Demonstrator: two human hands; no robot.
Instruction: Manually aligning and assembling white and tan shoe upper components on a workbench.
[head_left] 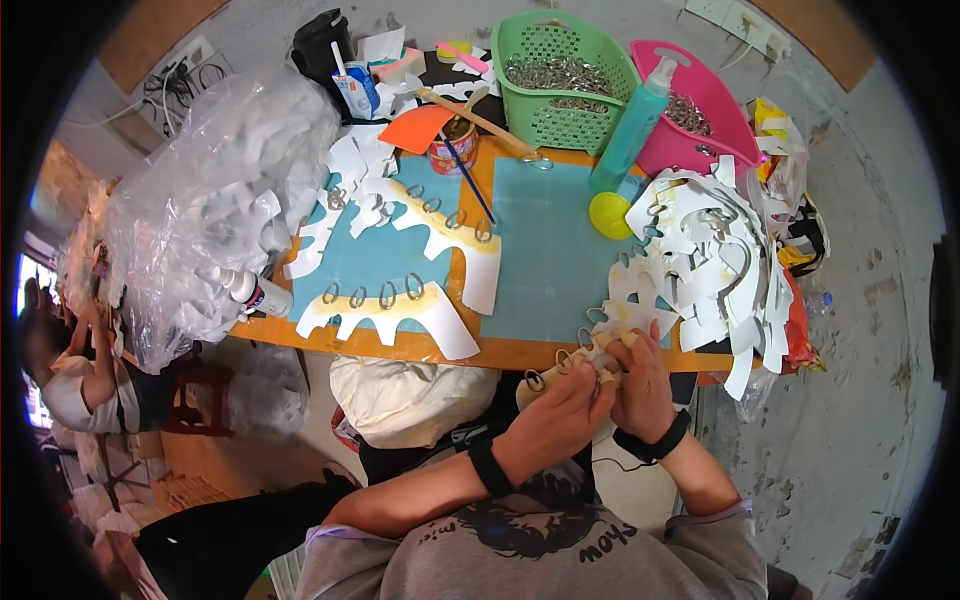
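The left hand (562, 412) and right hand (645, 392) pinch the strip (622, 316) near the edge of the table (540, 353). The step seems fixing rings (534, 380) (contact is hidden); next calls for firm pressing.

The left hand (560, 412) and right hand (645, 390) meet, with bent fingers (582, 388) pinching. Both arms (410, 497) reach forward.

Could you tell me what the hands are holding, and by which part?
A white piece, held near its ringed edge by the left hand and the right hand; the exact contact is hidden behind the fingers.
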